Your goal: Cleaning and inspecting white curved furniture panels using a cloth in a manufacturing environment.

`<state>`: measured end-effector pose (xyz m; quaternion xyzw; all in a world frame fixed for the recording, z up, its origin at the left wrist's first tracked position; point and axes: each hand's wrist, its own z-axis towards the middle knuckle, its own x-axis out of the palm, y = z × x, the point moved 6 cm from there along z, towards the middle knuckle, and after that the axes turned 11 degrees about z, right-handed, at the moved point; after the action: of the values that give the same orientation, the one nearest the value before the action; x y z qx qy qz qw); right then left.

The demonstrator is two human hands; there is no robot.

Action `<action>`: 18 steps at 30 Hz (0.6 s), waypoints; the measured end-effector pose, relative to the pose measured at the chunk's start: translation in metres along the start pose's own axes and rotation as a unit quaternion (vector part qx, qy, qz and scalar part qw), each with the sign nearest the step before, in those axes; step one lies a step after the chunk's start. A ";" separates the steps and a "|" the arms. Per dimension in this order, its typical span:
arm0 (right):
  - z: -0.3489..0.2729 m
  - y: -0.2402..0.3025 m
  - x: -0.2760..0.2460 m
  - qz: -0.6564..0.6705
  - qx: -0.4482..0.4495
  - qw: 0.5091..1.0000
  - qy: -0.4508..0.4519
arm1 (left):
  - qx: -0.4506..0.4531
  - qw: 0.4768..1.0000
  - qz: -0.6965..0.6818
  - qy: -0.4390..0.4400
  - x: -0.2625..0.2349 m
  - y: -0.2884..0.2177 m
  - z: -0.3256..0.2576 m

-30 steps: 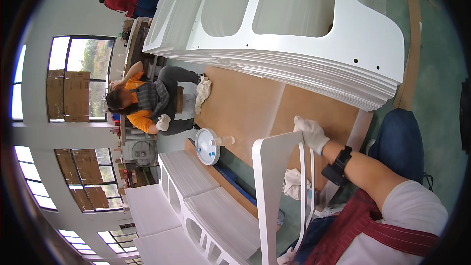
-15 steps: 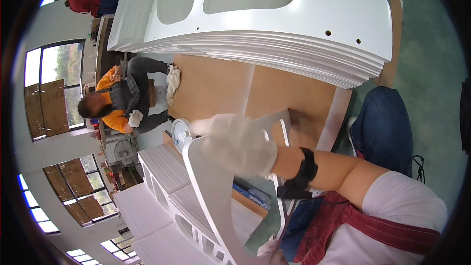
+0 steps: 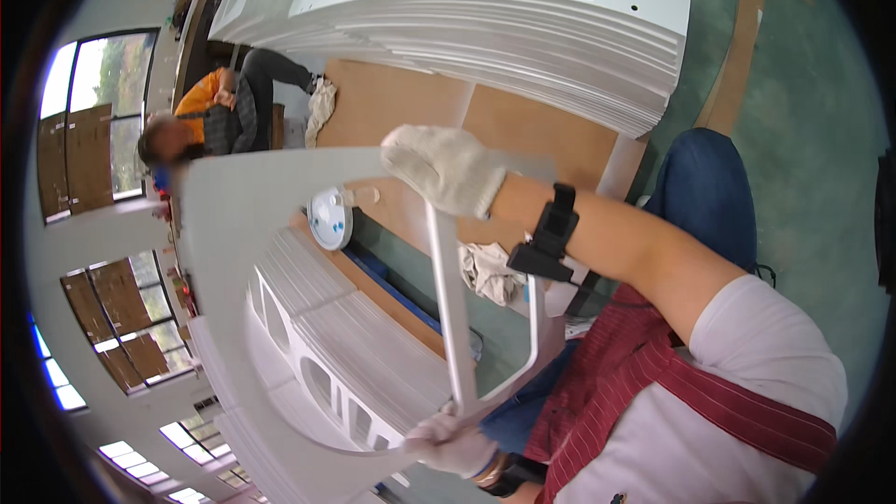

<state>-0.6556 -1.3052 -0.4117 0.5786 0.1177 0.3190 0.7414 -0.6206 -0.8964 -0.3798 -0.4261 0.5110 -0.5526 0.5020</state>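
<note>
Since this big white cut-out panel (image 3: 224,252) looks too wide for a one-handed grip, I've got it out in front of me w/ both gloved hands. R hand (image 3: 443,171) is closed over the rim at one end of the slim bar (image 3: 450,303); L hand (image 3: 453,443) grips the edge near the bar's other end, prob. so the weight's shared & it won't twist. Stack of white panels (image 3: 485,28) seems to rest on brown board (image 3: 546,135), maybe b/c the floor (image 3: 793,65) could scuff it. 2nd stack (image 3: 373,336) shows thru my panel's large opening (crumpled rag (image 3: 490,273) thru the smaller one).
</note>
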 end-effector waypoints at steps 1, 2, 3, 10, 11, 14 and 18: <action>0.002 0.001 -0.002 -0.048 -0.031 0.998 0.035 | -0.011 0.999 -0.027 -0.045 -0.002 -0.017 -0.001; 0.003 -0.004 -0.004 -0.095 -0.063 0.991 0.068 | -0.021 0.994 -0.055 -0.089 -0.005 -0.032 -0.002; 0.001 -0.006 -0.007 -0.141 -0.097 0.980 0.101 | -0.029 0.987 -0.084 -0.131 -0.014 -0.042 -0.002; -0.053 -0.075 -0.036 0.322 0.199 0.922 0.087 | -0.048 0.926 -0.369 -0.057 -0.060 -0.066 -0.003; -0.078 -0.052 -0.004 0.548 0.218 0.785 0.190 | -0.060 0.915 -0.396 -0.054 -0.064 -0.062 -0.001; -0.137 0.017 0.065 0.451 0.241 0.801 0.311 | -0.088 0.878 -0.469 -0.034 -0.068 -0.052 0.011; -0.175 0.098 0.086 0.356 0.214 0.766 0.491 | -0.117 0.857 -0.501 -0.019 -0.087 -0.049 0.025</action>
<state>-0.7181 -1.1034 -0.3566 0.4870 0.3159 0.7672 0.2727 -0.5906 -0.8145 -0.3251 -0.6908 0.2792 -0.6573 0.1132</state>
